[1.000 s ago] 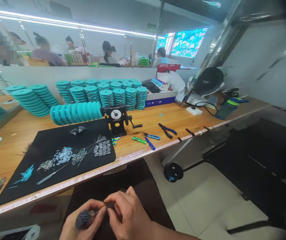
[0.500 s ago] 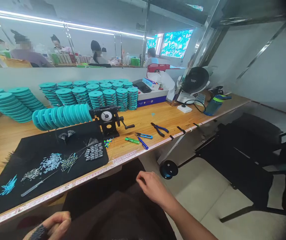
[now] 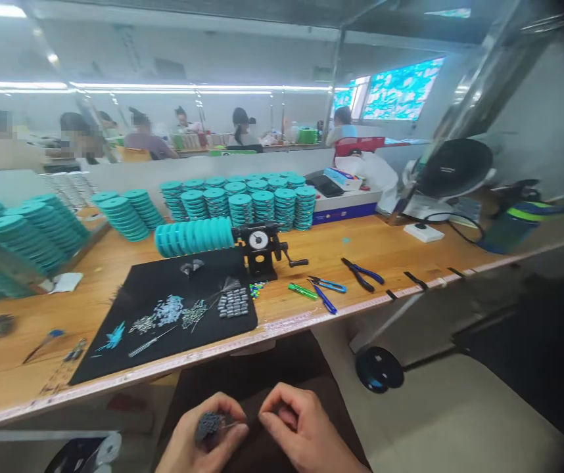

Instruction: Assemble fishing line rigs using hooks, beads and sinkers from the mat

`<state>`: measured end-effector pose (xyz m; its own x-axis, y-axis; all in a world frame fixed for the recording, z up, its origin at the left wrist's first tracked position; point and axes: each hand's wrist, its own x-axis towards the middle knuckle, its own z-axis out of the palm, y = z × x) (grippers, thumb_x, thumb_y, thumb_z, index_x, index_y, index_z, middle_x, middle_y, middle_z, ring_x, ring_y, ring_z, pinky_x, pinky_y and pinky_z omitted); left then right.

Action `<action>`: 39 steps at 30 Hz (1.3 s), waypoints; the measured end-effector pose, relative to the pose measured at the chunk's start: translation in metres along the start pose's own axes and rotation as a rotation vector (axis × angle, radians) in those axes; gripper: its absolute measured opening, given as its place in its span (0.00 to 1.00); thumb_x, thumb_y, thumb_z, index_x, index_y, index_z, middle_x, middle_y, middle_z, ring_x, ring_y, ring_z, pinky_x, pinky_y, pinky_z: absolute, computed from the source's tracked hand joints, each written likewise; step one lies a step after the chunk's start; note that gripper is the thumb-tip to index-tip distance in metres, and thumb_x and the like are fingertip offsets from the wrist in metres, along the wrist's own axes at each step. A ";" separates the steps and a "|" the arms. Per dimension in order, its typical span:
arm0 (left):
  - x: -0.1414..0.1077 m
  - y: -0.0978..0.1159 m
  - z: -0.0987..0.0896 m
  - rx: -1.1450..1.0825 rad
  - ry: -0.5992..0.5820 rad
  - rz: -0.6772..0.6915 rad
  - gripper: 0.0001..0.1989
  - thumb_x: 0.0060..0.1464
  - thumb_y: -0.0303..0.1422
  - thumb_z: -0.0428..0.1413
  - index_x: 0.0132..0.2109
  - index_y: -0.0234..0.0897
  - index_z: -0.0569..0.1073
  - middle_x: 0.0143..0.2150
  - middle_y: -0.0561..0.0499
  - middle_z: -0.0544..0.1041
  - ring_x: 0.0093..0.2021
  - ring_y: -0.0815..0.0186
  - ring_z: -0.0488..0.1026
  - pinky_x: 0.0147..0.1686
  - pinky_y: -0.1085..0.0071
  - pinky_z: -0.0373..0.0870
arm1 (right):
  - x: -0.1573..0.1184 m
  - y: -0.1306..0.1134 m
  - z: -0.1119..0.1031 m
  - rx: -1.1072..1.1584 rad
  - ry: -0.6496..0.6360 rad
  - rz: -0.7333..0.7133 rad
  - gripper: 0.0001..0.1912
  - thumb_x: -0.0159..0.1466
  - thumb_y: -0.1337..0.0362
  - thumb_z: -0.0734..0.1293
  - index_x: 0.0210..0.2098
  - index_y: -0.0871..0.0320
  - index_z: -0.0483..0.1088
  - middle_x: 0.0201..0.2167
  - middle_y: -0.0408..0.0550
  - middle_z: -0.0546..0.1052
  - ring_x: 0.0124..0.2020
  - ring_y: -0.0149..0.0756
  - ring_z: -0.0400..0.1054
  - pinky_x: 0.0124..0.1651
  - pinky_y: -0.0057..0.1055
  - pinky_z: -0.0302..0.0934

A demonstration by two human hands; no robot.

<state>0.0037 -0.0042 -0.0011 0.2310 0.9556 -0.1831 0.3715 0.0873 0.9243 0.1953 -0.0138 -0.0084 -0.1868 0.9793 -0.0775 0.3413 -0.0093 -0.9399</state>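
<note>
My left hand (image 3: 183,437) is curled around a dark grey bundle (image 3: 208,426) of thin pieces with a knobbly end, and a fine light strand runs toward the fingertips. What kind of pieces they are, I cannot make out. Close by on the right, my right hand (image 3: 304,427) has thumb and index finger pinched together; anything between them is too small to see. Both hands hover over my dark lap (image 3: 257,378), in front of the bench edge. On the black mat (image 3: 198,348) lie small metal parts (image 3: 144,324), clear sleeves (image 3: 168,310), grey cylinders (image 3: 233,301) and blue strips (image 3: 114,335).
A black hand-cranked winder (image 3: 259,246) carries teal spools (image 3: 193,236). More teal spools (image 3: 240,205) stand stacked behind. Pliers (image 3: 361,272), blue snips (image 3: 329,284) and a green tool (image 3: 302,291) lie to the right. A fan (image 3: 454,169) stands farther off; several people sit beyond the partition.
The view has swung left. My hands have come from wide apart to almost meeting over my lap, and the bundle in the left one now shows more fully.
</note>
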 end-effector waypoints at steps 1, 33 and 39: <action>0.001 0.001 -0.005 0.005 -0.005 0.007 0.18 0.48 0.49 0.59 0.29 0.36 0.73 0.19 0.61 0.55 0.21 0.71 0.50 0.21 0.75 0.48 | 0.001 0.005 -0.001 -0.007 0.027 0.000 0.08 0.62 0.63 0.66 0.28 0.58 0.75 0.18 0.37 0.60 0.22 0.29 0.55 0.25 0.25 0.49; 0.094 0.021 -0.125 0.896 0.515 -0.082 0.08 0.56 0.36 0.55 0.35 0.39 0.77 0.29 0.46 0.79 0.33 0.55 0.77 0.31 0.66 0.68 | 0.005 0.029 0.022 0.044 0.032 0.071 0.08 0.57 0.60 0.68 0.26 0.57 0.68 0.14 0.31 0.48 0.17 0.26 0.42 0.22 0.27 0.38; 0.029 0.019 -0.086 0.448 0.574 0.041 0.15 0.56 0.45 0.52 0.34 0.38 0.74 0.19 0.57 0.64 0.21 0.68 0.65 0.22 0.76 0.61 | 0.013 -0.003 0.010 0.313 0.020 0.041 0.16 0.63 0.51 0.66 0.29 0.58 0.68 0.22 0.41 0.68 0.26 0.33 0.62 0.33 0.28 0.58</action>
<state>-0.0596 0.0494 0.0397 -0.2098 0.9634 0.1671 0.7334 0.0420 0.6785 0.1831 -0.0030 -0.0100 -0.1597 0.9806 -0.1134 0.0477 -0.1071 -0.9931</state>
